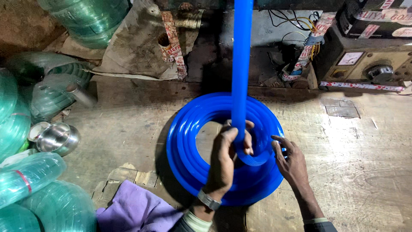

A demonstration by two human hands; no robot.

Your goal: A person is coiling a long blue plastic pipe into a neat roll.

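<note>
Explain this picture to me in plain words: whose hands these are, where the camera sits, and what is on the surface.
The one picture comes from a camera worn on a person's head, looking down at their own two bare hands. The left hand, with a wristwatch, grips a blue hose that comes down from above. The right hand rests its fingers on the blue hose coil lying flat on a worn wooden table. At the left are green hose coils and steel bowls; a purple cloth lies near the person. A machine with a dial stands at the back right.
</note>
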